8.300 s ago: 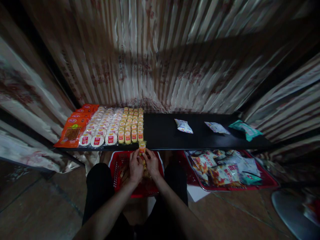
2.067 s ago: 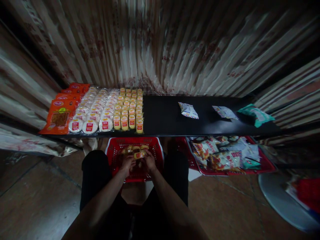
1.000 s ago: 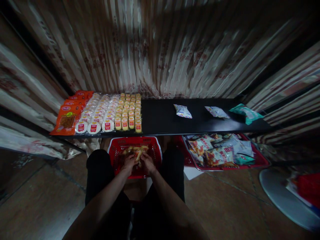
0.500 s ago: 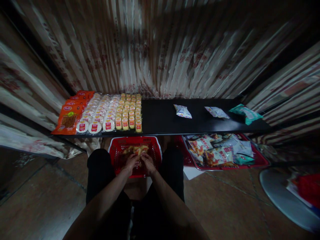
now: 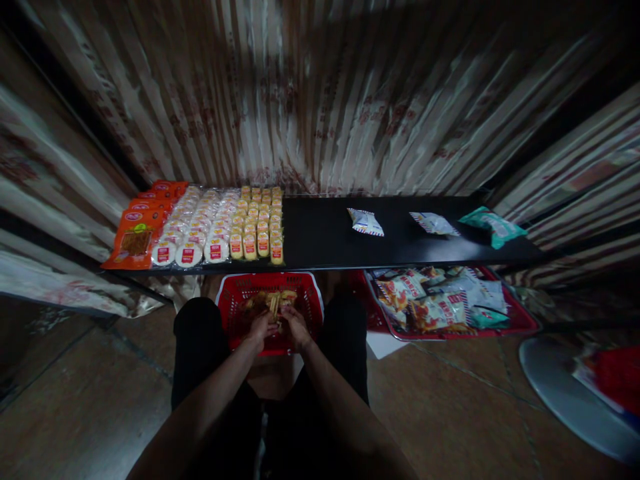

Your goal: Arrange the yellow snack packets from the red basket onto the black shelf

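Observation:
Between my knees is a red plastic basket (image 5: 319, 300) with a pale rim, holding yellowish wrapped snacks (image 5: 287, 295). Both my hands reach down into it. My left hand (image 5: 262, 327) closes on a wrapped yellow snack (image 5: 273, 305) from the left side. Opposite it, my right hand (image 5: 296, 324) has its fingers curled against the same snack. Dim light and small size blur the fingertips and the wrapper's print. Just above the basket, rows of upright yellow snack packs (image 5: 257, 227) stand on a black shelf (image 5: 315, 233).
Left of the yellow rows are round white packaged cakes (image 5: 189, 253) and orange bags (image 5: 135, 233). White packets (image 5: 365, 222) and a green packet (image 5: 493, 227) lie on the shelf's right. A second red basket (image 5: 525, 325) holds several snack bags. A grey round surface (image 5: 560, 393) is at lower right.
The snack between my hands has turned more upright and shows more clearly. My fingers have shifted slightly around it. Shelf and second basket look the same.

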`<state>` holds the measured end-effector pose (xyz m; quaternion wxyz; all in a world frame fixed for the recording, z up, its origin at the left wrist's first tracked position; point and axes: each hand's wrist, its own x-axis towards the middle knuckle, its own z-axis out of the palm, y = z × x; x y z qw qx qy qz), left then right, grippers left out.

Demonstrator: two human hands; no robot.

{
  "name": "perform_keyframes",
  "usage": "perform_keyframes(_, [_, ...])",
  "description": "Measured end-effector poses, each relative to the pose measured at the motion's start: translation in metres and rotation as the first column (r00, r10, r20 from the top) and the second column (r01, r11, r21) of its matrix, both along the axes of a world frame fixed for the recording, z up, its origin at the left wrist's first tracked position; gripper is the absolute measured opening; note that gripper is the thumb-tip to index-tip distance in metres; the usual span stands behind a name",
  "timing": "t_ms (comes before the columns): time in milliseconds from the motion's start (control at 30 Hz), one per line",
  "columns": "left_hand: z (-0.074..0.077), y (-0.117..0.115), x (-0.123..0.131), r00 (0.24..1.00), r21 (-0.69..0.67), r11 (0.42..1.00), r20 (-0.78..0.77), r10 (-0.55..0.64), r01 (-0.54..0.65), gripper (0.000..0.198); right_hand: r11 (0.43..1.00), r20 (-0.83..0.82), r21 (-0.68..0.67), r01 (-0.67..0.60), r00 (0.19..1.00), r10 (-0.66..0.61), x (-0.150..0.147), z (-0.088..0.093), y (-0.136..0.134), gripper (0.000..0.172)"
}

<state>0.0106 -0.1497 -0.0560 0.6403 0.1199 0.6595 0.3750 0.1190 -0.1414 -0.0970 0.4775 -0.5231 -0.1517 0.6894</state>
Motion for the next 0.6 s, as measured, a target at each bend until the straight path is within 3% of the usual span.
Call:
perform_keyframes(333, [0.000, -0.001, -0.004, 0.975, -0.058, 0.988, 0.162, 0.153, -0.145, 0.021, 0.999, -0.020, -0.027, 0.033, 0.999, -0.034, 0.001, 0.007, 0.001, 0.033])
perform_keyframes(600, [0.004, 0.002, -0.012, 0.897, -0.096, 0.976, 0.385, 0.217, -0.195, 0.024, 1.000, -0.052, -0.015, -0.007, 0.999, 0.006, 0.001, 0.023, 0.001, 0.035])
